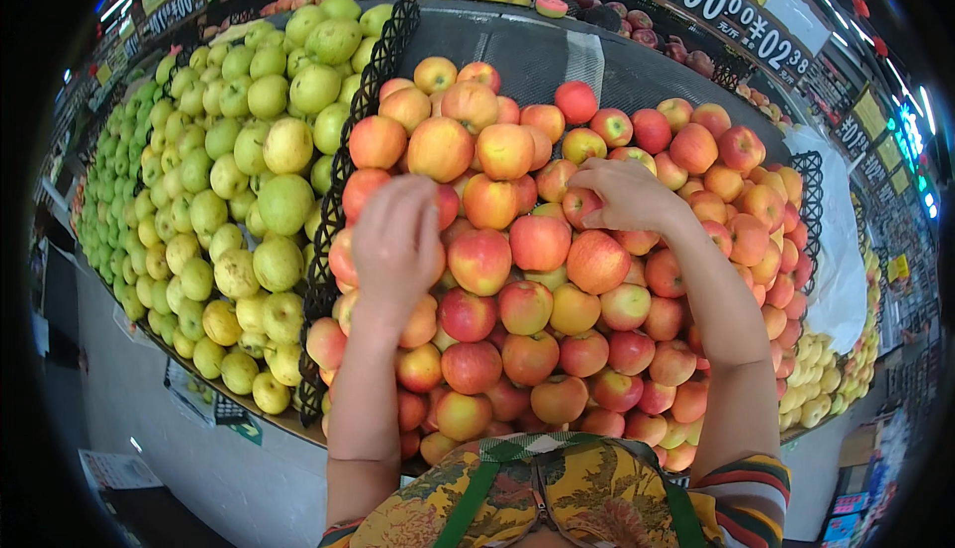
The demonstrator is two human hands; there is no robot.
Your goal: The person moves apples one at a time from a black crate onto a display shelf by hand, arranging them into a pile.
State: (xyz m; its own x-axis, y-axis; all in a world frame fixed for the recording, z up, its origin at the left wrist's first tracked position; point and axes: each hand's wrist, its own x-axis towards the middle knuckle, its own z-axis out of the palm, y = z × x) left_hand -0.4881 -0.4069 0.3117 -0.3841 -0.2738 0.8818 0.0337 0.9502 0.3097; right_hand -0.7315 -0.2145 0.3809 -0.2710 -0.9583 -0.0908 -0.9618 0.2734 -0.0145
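Note:
A sloped shop display holds a heap of red and yellow apples. My left hand lies over the apples at the heap's left side, next to the black divider; its fingers curl down onto an apple beneath, mostly hidden. My right hand reaches further up the middle of the heap, and its fingers close around a red apple. Both forearms rise from the lower edge over the fruit.
Green and yellow-green pears or apples fill the bin left of the divider. Small yellow fruit lies at the right. Price signs hang above the back. A white sheet lines the right edge.

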